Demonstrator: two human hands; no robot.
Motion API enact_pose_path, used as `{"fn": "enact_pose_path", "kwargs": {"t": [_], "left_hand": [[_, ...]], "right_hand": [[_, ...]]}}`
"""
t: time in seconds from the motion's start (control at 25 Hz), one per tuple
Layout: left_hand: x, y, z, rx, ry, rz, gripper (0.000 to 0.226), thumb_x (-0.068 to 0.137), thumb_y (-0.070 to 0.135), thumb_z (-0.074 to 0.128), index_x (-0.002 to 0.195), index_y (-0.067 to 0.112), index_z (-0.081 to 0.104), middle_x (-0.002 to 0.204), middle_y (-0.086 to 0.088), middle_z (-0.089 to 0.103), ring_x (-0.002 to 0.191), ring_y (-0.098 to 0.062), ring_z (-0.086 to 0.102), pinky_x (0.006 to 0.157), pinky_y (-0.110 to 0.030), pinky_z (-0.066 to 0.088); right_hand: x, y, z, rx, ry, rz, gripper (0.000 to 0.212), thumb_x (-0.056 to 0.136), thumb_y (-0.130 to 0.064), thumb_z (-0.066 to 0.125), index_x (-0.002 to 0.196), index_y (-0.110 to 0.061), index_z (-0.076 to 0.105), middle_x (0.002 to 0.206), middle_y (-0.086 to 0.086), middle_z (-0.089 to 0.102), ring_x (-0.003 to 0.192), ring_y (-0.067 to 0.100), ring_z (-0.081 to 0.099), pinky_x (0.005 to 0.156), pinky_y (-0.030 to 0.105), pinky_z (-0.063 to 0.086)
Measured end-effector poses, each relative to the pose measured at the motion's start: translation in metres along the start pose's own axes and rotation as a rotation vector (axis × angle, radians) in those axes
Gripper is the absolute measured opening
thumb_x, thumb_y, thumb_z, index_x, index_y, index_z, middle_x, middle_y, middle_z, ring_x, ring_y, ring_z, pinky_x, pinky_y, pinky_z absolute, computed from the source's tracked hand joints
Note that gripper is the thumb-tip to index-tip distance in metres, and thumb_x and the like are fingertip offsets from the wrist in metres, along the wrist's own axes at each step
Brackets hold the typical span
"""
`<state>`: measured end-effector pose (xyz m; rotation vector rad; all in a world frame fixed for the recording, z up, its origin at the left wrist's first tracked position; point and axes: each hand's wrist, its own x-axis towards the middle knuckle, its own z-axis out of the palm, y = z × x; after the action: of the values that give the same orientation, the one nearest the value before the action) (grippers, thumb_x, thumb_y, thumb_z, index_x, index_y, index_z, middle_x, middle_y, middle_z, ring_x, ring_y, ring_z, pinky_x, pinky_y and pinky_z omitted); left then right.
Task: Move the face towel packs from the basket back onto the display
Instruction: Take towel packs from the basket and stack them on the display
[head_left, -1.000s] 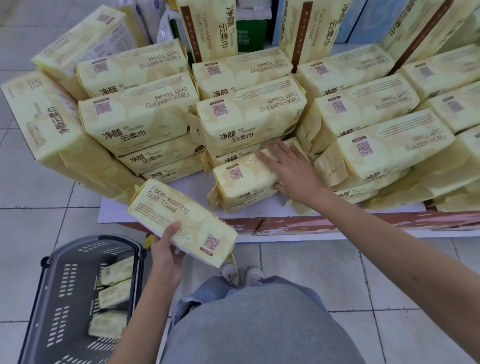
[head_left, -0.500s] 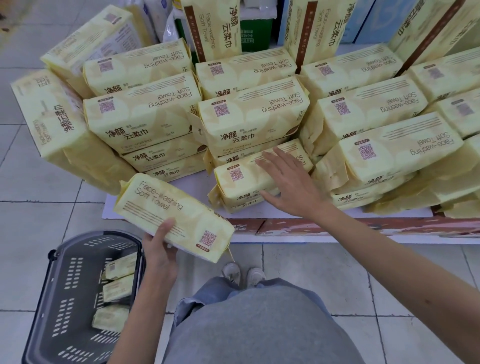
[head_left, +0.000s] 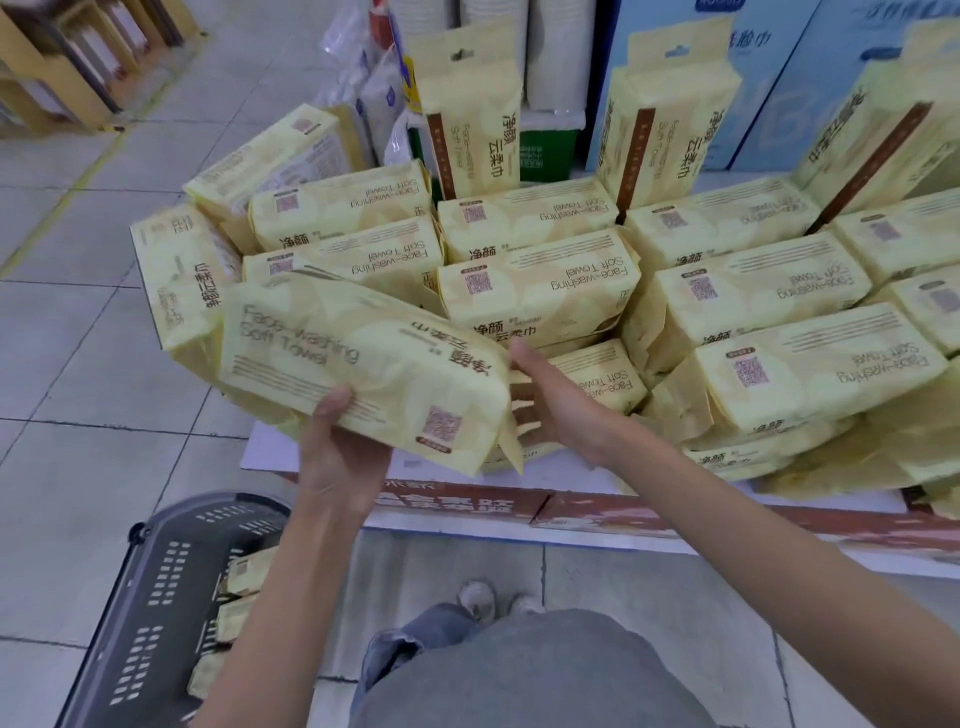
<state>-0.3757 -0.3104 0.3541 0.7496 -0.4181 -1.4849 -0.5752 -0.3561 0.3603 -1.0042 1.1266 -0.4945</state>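
A yellow face towel pack (head_left: 363, 364) is held up over the front left of the display (head_left: 571, 473). My left hand (head_left: 340, 452) grips its near edge from below. My right hand (head_left: 556, 410) touches the pack's right end, fingers spread against it. Many matching packs (head_left: 540, 291) lie stacked on the display, with a low one (head_left: 597, 374) just behind my right hand. The dark basket (head_left: 140, 613) stands on the floor at the lower left and holds three packs (head_left: 234, 613) along its right side.
Upright yellow packs (head_left: 472, 119) and blue boxes (head_left: 769, 57) stand behind the stacks. A red and white board (head_left: 623, 512) fronts the display base. My legs and shoes (head_left: 483, 603) are right below, between basket and display. Tiled floor stretches to the left.
My left hand has lifted the pack up and forward over the display's front left. My right hand has left the low pack and come to the held pack's right end.
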Motion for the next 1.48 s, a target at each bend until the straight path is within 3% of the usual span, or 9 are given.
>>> {"fn": "enact_pose_path", "kwargs": {"t": [0.16,0.4,0.52,0.6,0.68,0.76,0.88,1.2,1.48], "left_hand": [[0.01,-0.008,0.023,0.017,0.022,-0.1,0.098,0.046,0.042,0.085,0.133,0.017,0.049,0.117,-0.002,0.065,0.108,-0.022,0.061,0.094,-0.04,0.05],[0.022,0.014,0.067,0.449,-0.054,-0.378,0.043,0.09,0.042,0.046,0.115,0.011,0.063,0.111,-0.017,0.069,0.102,-0.036,0.065,0.091,-0.05,0.048],[0.025,0.027,0.085,0.864,-0.059,-0.192,0.028,0.093,0.033,0.052,0.1,0.013,0.07,0.08,-0.001,0.076,0.071,-0.017,0.071,0.067,-0.028,0.057],[0.022,0.035,0.093,1.006,-0.105,-0.087,0.025,0.091,0.039,0.054,0.098,0.022,0.07,0.087,0.007,0.075,0.079,-0.008,0.069,0.074,-0.022,0.051],[0.011,0.036,0.087,1.065,-0.115,-0.027,0.055,0.072,0.066,0.057,0.113,0.029,0.065,0.111,0.01,0.067,0.103,-0.008,0.062,0.093,-0.028,0.044],[-0.007,0.029,0.07,1.033,-0.069,0.046,0.094,0.046,0.082,0.06,0.127,0.035,0.051,0.119,0.011,0.06,0.108,-0.007,0.058,0.088,-0.028,0.045],[-0.033,0.006,0.054,0.998,-0.026,0.074,0.115,0.033,0.07,0.075,0.136,0.043,0.031,0.127,0.019,0.05,0.112,0.001,0.055,0.083,-0.027,0.053],[-0.015,0.007,0.032,1.132,0.046,0.173,0.1,0.033,0.055,0.08,0.122,0.037,0.038,0.12,0.011,0.051,0.108,-0.008,0.054,0.09,-0.038,0.05],[0.013,0.021,0.033,1.323,-0.222,0.251,0.099,0.034,0.057,0.08,0.121,0.044,0.034,0.119,0.025,0.044,0.112,-0.012,0.048,0.089,-0.028,0.043]], "right_hand": [[0.0,-0.004,-0.014,0.264,-0.12,0.101,0.058,0.064,-0.063,0.06,0.11,-0.028,0.059,0.107,-0.002,0.066,0.096,0.019,0.063,0.076,0.037,0.052],[-0.015,-0.02,-0.019,0.349,-0.193,-0.042,0.099,0.024,-0.051,0.091,0.111,-0.017,0.058,0.093,-0.003,0.075,0.084,0.013,0.072,0.066,0.031,0.058],[-0.014,-0.017,-0.017,0.602,-0.163,-0.067,0.1,0.023,-0.041,0.094,0.114,-0.017,0.06,0.107,0.004,0.072,0.093,0.019,0.07,0.069,0.036,0.059],[-0.014,-0.01,-0.016,0.726,-0.154,-0.058,0.098,0.022,-0.039,0.095,0.112,-0.015,0.063,0.113,0.005,0.07,0.099,0.021,0.068,0.076,0.038,0.058],[-0.014,-0.006,-0.014,0.811,-0.139,-0.058,0.102,0.024,-0.037,0.096,0.118,-0.015,0.062,0.118,0.007,0.067,0.105,0.023,0.066,0.079,0.039,0.058],[-0.012,-0.003,-0.013,0.852,-0.105,-0.086,0.107,0.025,-0.033,0.096,0.123,-0.014,0.058,0.12,0.008,0.067,0.111,0.025,0.063,0.082,0.041,0.057],[-0.01,0.0,-0.008,0.861,-0.071,-0.135,0.111,0.029,-0.033,0.095,0.13,-0.015,0.053,0.125,0.009,0.064,0.12,0.028,0.057,0.093,0.045,0.051],[-0.018,-0.011,-0.023,0.602,0.227,-0.262,0.11,0.044,-0.029,0.091,0.14,-0.024,0.037,0.126,0.004,0.061,0.109,0.023,0.06,0.077,0.042,0.056],[-0.032,-0.01,-0.04,0.357,0.525,-0.3,0.034,0.078,-0.042,0.066,0.11,-0.035,0.057,0.112,-0.009,0.065,0.105,0.01,0.06,0.09,0.033,0.048]]}}
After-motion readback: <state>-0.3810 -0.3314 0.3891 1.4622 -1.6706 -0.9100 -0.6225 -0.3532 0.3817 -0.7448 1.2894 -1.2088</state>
